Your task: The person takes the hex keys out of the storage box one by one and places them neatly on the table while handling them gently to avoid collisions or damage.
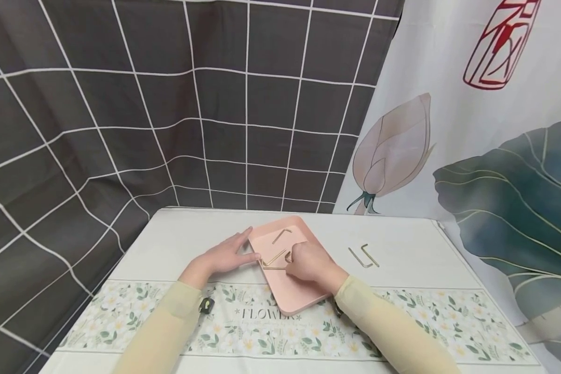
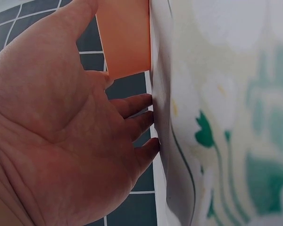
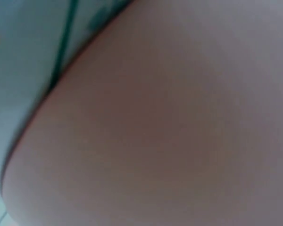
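Note:
A pink tray (image 1: 290,298) lies at a slant on the table, with several L-shaped brass-coloured hex keys in it. One hex key (image 1: 282,236) rests near the tray's far end, and another (image 1: 274,258) lies by the left side. My right hand (image 1: 310,265) reaches over the tray, its curled fingers pinching a hex key (image 1: 288,256), partly hidden by them. My left hand (image 1: 226,254) holds its extended fingers and thumb against the tray's left edge. In the left wrist view, that hand (image 2: 70,122) appears beside the tray wall (image 2: 125,37). Blurred skin fills most of the right wrist view.
To the right of the tray, two more hex keys, one (image 1: 359,258) beside the other (image 1: 371,255), lie on the white tablecloth (image 1: 416,249). A floral band (image 1: 243,343) crosses the cloth's near part. Behind the table hangs a dark gridded curtain (image 1: 219,140).

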The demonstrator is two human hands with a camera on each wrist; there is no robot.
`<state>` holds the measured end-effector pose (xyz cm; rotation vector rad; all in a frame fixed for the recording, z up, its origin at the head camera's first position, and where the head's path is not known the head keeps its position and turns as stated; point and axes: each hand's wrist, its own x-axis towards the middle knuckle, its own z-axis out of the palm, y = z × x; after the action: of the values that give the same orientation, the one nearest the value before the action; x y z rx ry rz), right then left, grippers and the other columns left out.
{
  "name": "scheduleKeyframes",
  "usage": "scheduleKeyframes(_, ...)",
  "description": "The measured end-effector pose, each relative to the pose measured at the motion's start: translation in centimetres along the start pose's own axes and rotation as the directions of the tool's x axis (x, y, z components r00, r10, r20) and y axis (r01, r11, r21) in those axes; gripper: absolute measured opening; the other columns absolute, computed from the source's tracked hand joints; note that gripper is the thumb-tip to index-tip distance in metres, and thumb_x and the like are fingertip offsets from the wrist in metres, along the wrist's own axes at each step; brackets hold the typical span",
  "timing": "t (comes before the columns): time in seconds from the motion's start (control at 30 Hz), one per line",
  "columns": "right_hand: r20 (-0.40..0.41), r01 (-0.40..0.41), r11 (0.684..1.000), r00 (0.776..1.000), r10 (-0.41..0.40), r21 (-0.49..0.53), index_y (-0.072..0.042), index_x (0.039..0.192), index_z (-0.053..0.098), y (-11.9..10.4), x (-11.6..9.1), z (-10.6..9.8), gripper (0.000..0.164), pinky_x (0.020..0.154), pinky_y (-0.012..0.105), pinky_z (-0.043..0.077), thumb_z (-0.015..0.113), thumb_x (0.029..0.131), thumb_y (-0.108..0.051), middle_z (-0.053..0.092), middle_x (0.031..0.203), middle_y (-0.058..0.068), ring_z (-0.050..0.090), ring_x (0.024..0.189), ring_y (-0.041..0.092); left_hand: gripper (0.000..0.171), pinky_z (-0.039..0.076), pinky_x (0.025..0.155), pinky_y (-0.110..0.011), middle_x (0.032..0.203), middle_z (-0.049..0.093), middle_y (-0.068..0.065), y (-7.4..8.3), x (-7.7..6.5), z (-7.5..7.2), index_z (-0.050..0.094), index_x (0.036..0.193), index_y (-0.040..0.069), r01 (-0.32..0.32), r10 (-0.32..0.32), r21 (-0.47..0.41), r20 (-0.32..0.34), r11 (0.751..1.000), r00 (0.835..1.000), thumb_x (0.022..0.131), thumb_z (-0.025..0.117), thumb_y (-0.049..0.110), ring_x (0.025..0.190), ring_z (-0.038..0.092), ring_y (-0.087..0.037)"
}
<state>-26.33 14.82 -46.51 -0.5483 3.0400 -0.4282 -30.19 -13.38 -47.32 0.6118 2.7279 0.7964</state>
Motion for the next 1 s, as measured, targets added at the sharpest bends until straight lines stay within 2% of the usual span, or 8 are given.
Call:
scheduleKeyframes(0.2,-0.035,-0.027,0.998,0.999,0.029,0.049,-0.023,0.055,0.046,0.1,-0.3,-0.8,0.045,0.047,0.027,0.037,0.079,0.086,-0.019,0.033,0.044,-0.015,0.040,0.045,0.009,0.102,0.021,0.133,-0.069,0.182,0.024,-0.021,0.3,-0.1,-0.3,0.015,0.181,0.018,0.004,-0.004,0.003,0.001,1.000,1.000,0.106,0.062,0.068,0.169,0.021,-0.043)
scheduleKeyframes(0.4,-0.083,-0.032,0.998,0.996,0.036,0.048,-0.021,0.064,0.051,0.2,-0.6,-1.2,0.032,0.049,0.030,0.036,0.077,0.082,-0.019,0.043,0.051,-0.011,0.043,0.049,0.012,0.101,0.021,0.133,-0.069,0.182,0.024,-0.020,0.3,0.0,-0.5,0.015,0.181,0.018,0.005,-0.005,0.009,-0.002,1.000,1.000,0.106,0.062,0.068,0.169,0.022,-0.042)
scheduleKeyframes(1.0,-0.113,-0.021,0.999,0.993,0.026,0.041,-0.018,0.075,0.060,0.2,-0.9,-1.3,0.020,0.057,0.033,0.046,0.078,0.083,-0.022,0.057,0.063,-0.006,0.053,0.058,0.015,0.102,0.022,0.133,-0.068,0.182,0.025,-0.022,0.0,0.1,-0.1,0.016,0.181,0.016,0.001,-0.001,0.014,0.000,1.000,1.000,0.106,0.062,0.068,0.168,0.023,-0.043)
